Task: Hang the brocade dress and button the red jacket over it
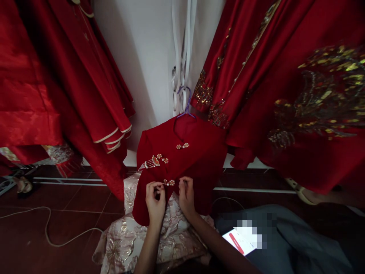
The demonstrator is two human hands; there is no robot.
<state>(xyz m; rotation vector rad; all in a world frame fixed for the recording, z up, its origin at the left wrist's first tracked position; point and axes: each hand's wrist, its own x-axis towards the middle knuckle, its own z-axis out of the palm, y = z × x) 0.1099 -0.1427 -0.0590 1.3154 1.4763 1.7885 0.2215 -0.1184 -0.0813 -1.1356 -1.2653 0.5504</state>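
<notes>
A red short jacket (199, 163) hangs in front of me on a purple hanger (186, 104). Beaded flower clasps run down its front: an upper clasp (182, 146), a middle clasp (162, 159) and a lower clasp (169, 183). Below the middle clasp sits a tasselled ornament (151, 163). My left hand (156, 203) is closed in a pinch on the jacket front, at the left end of the lower clasp. Just right of that clasp, my right hand (186, 196) has its fingertips pinched together; whatever is between them is too small to see.
Red garments (97, 95) hang at left, and sequined red gowns (245, 76) at right. A shiny patterned cloth (119, 243) covers my lap. At lower right lies a lit phone (239, 241). A cable (48, 228) trails over the tiled floor, and a white rail (253, 190) runs behind.
</notes>
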